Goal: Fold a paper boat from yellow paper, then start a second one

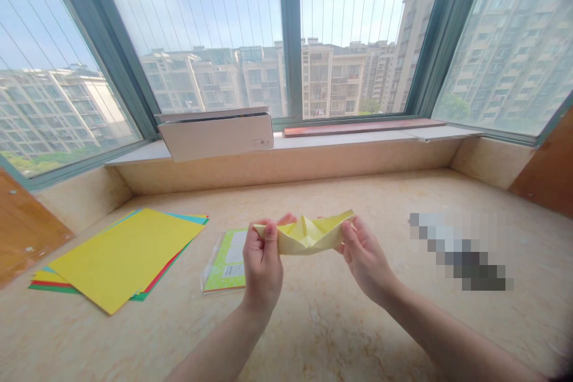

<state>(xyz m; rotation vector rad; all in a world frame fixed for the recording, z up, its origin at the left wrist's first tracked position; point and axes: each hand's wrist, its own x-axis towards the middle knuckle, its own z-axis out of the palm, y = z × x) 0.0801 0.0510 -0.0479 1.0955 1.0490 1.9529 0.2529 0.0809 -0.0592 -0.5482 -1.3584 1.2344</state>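
A folded pale yellow paper boat (307, 234) is held above the beige stone surface (322, 322), in the middle of the view. My left hand (263, 267) pinches its left tip between thumb and fingers. My right hand (364, 258) grips its right end, thumb on the near side. The boat's pointed middle stands up between the two hands.
A stack of coloured paper sheets (120, 256), yellow on top, lies at the left. A green packet of paper (226, 262) rests just left of my left hand. A white cardboard box (217, 134) sits on the window ledge. A blurred-out object (461, 250) lies at the right.
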